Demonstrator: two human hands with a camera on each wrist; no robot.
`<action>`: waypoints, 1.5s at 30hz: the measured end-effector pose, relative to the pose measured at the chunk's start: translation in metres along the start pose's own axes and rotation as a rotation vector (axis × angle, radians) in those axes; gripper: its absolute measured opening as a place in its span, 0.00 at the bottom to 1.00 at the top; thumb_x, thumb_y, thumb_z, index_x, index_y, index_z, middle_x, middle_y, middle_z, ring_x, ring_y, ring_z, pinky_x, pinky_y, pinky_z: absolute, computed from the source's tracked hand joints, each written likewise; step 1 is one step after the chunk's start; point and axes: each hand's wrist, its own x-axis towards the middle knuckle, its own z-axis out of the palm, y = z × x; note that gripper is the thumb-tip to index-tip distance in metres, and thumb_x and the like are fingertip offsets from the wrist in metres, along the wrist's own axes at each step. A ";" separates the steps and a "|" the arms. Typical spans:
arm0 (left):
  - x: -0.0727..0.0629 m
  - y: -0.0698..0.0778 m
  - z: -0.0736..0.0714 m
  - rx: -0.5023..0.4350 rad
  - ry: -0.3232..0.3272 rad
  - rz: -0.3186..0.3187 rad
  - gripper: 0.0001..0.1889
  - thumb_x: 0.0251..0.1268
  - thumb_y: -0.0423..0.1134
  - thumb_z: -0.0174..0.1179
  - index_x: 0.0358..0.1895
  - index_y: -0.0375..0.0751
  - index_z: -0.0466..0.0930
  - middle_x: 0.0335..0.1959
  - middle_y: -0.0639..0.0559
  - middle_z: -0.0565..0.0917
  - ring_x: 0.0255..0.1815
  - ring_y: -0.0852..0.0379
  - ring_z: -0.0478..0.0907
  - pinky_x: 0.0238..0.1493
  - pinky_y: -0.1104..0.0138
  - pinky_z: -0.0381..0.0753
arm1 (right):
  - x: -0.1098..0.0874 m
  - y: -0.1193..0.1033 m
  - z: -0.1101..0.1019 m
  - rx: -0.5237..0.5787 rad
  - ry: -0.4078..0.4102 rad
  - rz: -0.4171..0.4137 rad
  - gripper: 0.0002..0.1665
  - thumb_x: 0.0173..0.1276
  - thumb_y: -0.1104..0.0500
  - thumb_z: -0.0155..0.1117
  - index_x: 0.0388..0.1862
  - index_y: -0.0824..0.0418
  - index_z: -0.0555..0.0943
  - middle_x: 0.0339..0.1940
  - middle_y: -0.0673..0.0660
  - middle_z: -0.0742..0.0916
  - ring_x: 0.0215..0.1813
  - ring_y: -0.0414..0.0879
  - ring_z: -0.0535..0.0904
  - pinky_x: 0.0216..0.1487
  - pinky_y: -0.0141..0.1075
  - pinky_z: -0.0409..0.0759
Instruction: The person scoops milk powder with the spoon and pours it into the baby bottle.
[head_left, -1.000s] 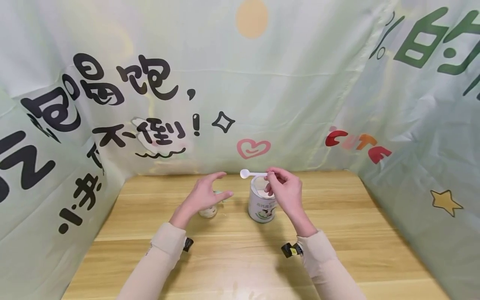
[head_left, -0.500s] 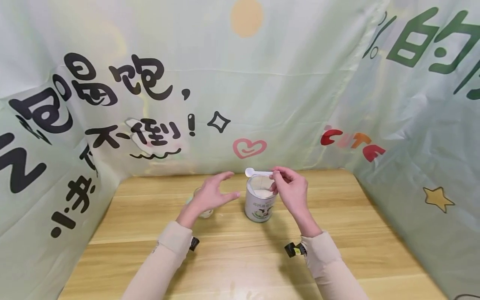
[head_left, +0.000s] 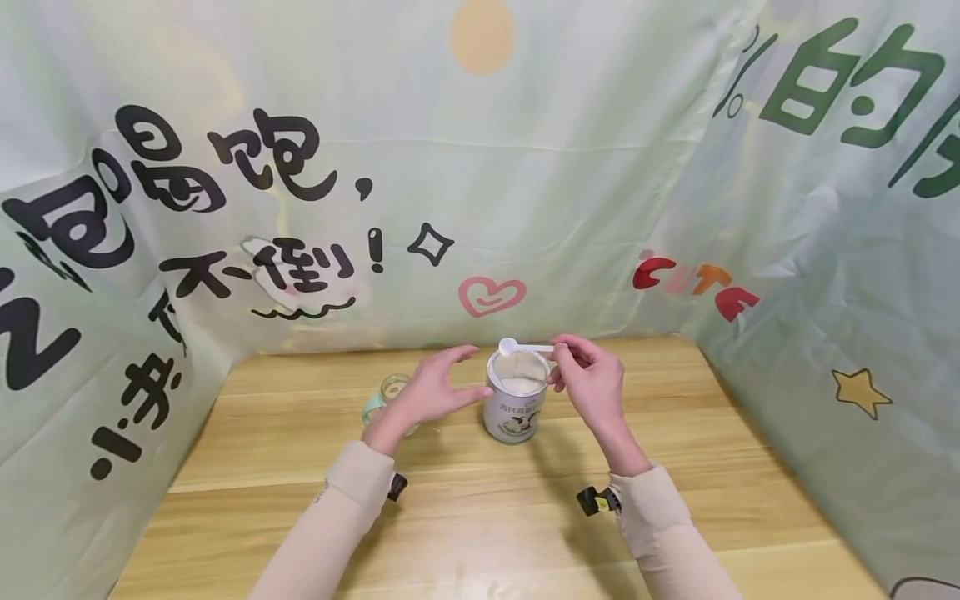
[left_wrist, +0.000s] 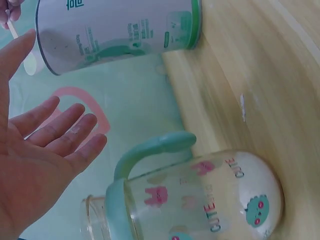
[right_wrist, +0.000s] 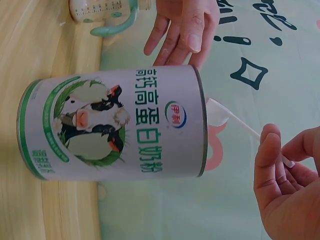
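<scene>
A white scoop (head_left: 507, 347) is pinched by its handle between the thumb and fingers of my right hand (head_left: 592, 379). Its bowl hangs over the back of an open milk powder can (head_left: 512, 421), where pale powder shows below the rim. My left hand (head_left: 435, 390) is held at the can's left side, thumb and fingers spread, holding nothing. Whether it touches the can I cannot tell. Behind that hand stands a baby bottle (left_wrist: 200, 200) with a mint handle, its neck uncapped and pale contents near its base.
The wooden table (head_left: 465, 517) carries both containers. A small white smear (left_wrist: 243, 107) lies on the wood between bottle and can. A printed cloth (head_left: 420, 308) hangs along the back and both sides of the table.
The scoop has shifted right relative to the can, from left of its rim to over it. My left hand has come closer to the can, uncovering more of the bottle. The view has turned right.
</scene>
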 end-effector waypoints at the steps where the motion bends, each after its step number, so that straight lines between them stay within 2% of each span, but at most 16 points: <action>1: 0.001 0.001 0.001 0.001 -0.004 -0.001 0.43 0.61 0.58 0.76 0.76 0.44 0.72 0.74 0.45 0.78 0.75 0.44 0.75 0.77 0.48 0.72 | 0.000 0.001 -0.001 -0.002 0.003 0.002 0.10 0.76 0.63 0.62 0.45 0.65 0.89 0.30 0.57 0.90 0.20 0.46 0.83 0.23 0.39 0.86; 3: 0.002 0.003 0.002 0.001 -0.011 -0.003 0.44 0.61 0.58 0.76 0.77 0.44 0.71 0.75 0.45 0.77 0.75 0.43 0.74 0.78 0.47 0.72 | 0.000 0.002 -0.004 -0.006 0.004 0.007 0.10 0.76 0.63 0.62 0.45 0.66 0.89 0.28 0.50 0.90 0.20 0.45 0.83 0.23 0.38 0.86; 6: 0.004 0.004 0.005 0.003 -0.023 -0.001 0.45 0.61 0.59 0.75 0.78 0.44 0.70 0.76 0.44 0.76 0.76 0.42 0.74 0.78 0.47 0.72 | 0.001 0.004 -0.009 -0.020 0.002 0.015 0.11 0.76 0.62 0.62 0.46 0.68 0.88 0.28 0.47 0.89 0.21 0.45 0.83 0.24 0.36 0.86; 16: 0.008 0.003 0.014 0.017 -0.025 0.043 0.44 0.61 0.57 0.76 0.77 0.42 0.71 0.74 0.42 0.78 0.73 0.40 0.76 0.75 0.43 0.74 | 0.001 0.011 -0.015 -0.103 -0.047 0.019 0.11 0.76 0.62 0.62 0.47 0.64 0.89 0.32 0.57 0.90 0.21 0.43 0.84 0.25 0.38 0.87; 27: 0.009 0.005 0.022 0.017 -0.044 0.045 0.47 0.61 0.60 0.75 0.79 0.40 0.69 0.75 0.39 0.76 0.76 0.38 0.73 0.77 0.42 0.71 | 0.003 0.014 -0.014 -0.191 -0.082 0.021 0.12 0.74 0.61 0.64 0.48 0.65 0.90 0.22 0.60 0.89 0.20 0.43 0.83 0.25 0.36 0.86; 34: 0.008 0.007 0.025 0.029 -0.055 0.036 0.49 0.60 0.61 0.75 0.79 0.40 0.67 0.76 0.39 0.75 0.77 0.38 0.72 0.78 0.44 0.70 | 0.003 0.017 -0.013 -0.231 -0.103 0.027 0.12 0.74 0.62 0.64 0.49 0.66 0.90 0.27 0.65 0.90 0.22 0.46 0.85 0.24 0.30 0.82; 41: 0.008 0.010 0.025 0.021 -0.056 0.024 0.49 0.61 0.61 0.75 0.79 0.39 0.67 0.75 0.38 0.76 0.77 0.38 0.73 0.78 0.43 0.71 | 0.001 0.018 -0.011 -0.229 -0.114 0.026 0.13 0.74 0.62 0.64 0.51 0.67 0.89 0.37 0.67 0.91 0.24 0.42 0.85 0.25 0.29 0.83; 45: 0.008 0.010 0.026 0.025 -0.049 0.027 0.49 0.61 0.62 0.74 0.79 0.39 0.68 0.75 0.38 0.76 0.76 0.39 0.73 0.77 0.44 0.71 | 0.001 0.019 -0.009 -0.236 -0.109 0.010 0.12 0.73 0.63 0.65 0.50 0.68 0.89 0.38 0.66 0.91 0.25 0.42 0.85 0.25 0.29 0.84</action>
